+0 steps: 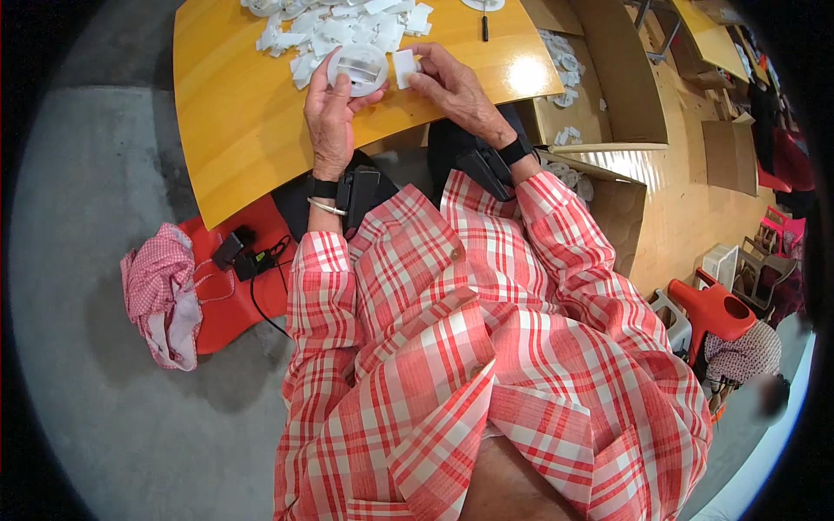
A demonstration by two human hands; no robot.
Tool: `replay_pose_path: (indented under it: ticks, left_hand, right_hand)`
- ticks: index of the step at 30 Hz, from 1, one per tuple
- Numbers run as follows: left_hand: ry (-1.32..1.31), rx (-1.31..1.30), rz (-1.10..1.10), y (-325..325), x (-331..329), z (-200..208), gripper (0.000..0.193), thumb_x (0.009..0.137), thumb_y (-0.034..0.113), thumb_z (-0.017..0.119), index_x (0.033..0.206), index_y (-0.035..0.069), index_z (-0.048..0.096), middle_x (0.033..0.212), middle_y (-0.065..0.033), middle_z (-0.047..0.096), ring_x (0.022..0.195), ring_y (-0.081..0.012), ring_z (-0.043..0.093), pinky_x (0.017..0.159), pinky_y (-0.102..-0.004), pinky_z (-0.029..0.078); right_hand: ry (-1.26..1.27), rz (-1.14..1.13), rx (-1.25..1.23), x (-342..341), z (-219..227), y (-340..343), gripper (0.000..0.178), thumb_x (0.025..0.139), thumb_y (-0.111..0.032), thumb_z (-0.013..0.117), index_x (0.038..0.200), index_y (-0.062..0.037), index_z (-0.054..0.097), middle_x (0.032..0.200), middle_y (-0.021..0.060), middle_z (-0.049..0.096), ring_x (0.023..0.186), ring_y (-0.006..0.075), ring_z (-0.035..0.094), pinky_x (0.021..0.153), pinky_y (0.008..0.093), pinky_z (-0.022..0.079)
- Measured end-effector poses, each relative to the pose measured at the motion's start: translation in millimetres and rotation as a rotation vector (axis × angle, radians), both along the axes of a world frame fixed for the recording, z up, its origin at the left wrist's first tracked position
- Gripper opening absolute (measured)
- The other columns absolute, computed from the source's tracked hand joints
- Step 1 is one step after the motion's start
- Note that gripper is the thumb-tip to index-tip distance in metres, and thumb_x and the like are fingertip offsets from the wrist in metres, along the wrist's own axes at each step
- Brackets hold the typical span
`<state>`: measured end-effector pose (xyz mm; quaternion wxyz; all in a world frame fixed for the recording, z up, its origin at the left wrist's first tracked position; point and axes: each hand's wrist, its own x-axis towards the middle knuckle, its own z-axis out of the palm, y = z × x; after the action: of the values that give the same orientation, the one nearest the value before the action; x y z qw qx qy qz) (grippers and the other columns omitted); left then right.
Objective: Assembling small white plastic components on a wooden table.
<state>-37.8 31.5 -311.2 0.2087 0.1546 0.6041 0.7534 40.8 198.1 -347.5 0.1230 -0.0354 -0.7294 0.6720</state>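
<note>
My left hand (334, 108) is closed round a round white plastic housing (357, 69), thumb on its near rim. A rectangular recess with a dark spot shows in the housing's face. Just to its right, my right hand (447, 82) pinches a small flat white rectangular piece (405, 69) between thumb and fingers. The two parts are apart, held over the near edge of the yellow table (243, 113). Beyond my hands lies a heap of similar white plastic pieces (347, 30).
At the table's far right are a round white part (483, 4) and a dark-handled screwdriver (485, 28). Cardboard boxes (625, 78) with white parts stand to the right. On my left, a red stool (230, 304) bears a checked cloth (161, 286) and black adapters (239, 252) with cables.
</note>
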Motion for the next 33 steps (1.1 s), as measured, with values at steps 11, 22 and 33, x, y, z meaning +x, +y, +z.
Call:
replay_pose_path:
  ticks: [11, 22, 33]
  left_hand:
    - [-0.006, -0.072, -0.113, 4, 3, 6, 0.049, 0.092, 0.009, 0.049, 0.136, 0.001, 0.032, 0.123, -0.0136, 0.052, 0.104, -0.021, 0.058, 0.084, -0.0313, 0.053]
    - [-0.03, -0.041, -0.137, 6, 2, 7, 0.049, 0.09, 0.003, 0.048, 0.136, 0.002, 0.03, 0.124, -0.014, 0.05, 0.108, -0.0228, 0.056, 0.09, -0.0356, 0.051]
    - [-0.074, -0.029, -0.128, 5, 1, 7, 0.048, 0.091, 0.004, 0.049, 0.135, 0.002, 0.032, 0.123, -0.0127, 0.051, 0.107, -0.0213, 0.056, 0.089, -0.0352, 0.052]
  right_hand:
    - [0.159, -0.076, -0.07, -4, -2, -6, 0.019, 0.089, -0.015, 0.06, 0.106, -0.0068, 0.06, 0.081, 0.0039, 0.06, 0.074, 0.0099, 0.056, 0.066, 0.0225, 0.046]
    - [0.2, -0.238, 0.394, -19, 24, -12, 0.014, 0.083, -0.013, 0.062, 0.094, -0.0047, 0.062, 0.081, 0.0138, 0.064, 0.073, 0.0297, 0.063, 0.064, 0.0335, 0.05]
    - [0.167, -0.308, 0.331, -26, 23, -22, 0.014, 0.084, -0.013, 0.061, 0.094, -0.0028, 0.06, 0.083, 0.0143, 0.064, 0.075, 0.0299, 0.064, 0.066, 0.035, 0.05]
